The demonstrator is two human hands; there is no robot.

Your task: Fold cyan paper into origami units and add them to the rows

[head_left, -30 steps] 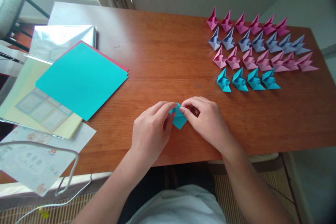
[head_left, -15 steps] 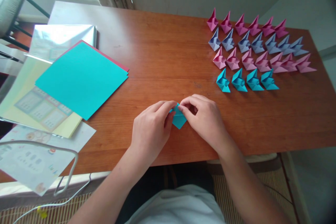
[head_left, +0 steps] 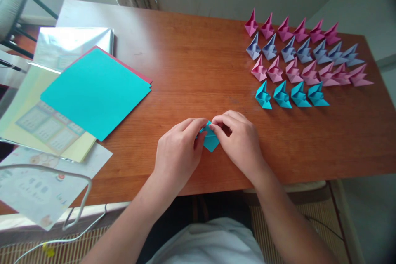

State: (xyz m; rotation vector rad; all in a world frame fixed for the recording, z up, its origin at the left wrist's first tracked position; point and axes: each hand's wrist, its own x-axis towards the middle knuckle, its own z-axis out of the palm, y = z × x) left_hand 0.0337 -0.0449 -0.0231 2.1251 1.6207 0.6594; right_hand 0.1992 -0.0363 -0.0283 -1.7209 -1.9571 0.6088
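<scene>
A small folded piece of turquoise origami paper [head_left: 211, 142] is held low over the table near its front edge, one pointed corner toward me. My left hand [head_left: 179, 148] pinches its left side between thumb and fingers. On the upper right edge, my right hand [head_left: 239, 140] pinches it with thumb and forefinger. The fingertips cover part of the paper's top and left side. Beyond my right hand stand several finished turquoise origami pieces [head_left: 281, 95] in a row.
Behind them run rows of light pink [head_left: 293, 71], lavender [head_left: 288, 50] and magenta origami pieces [head_left: 284, 30]. On the left lie turquoise paper sheets [head_left: 95, 95], a yellow pad [head_left: 31, 95], a shiny packet [head_left: 74, 43] and a printed sheet [head_left: 40, 189]. A white curved bar [head_left: 88, 194] crosses the near left corner.
Almost nothing differs. Both hands keep their pinch on the turquoise paper, with only a tiny shift of the right fingers; the view has moved very slightly.
</scene>
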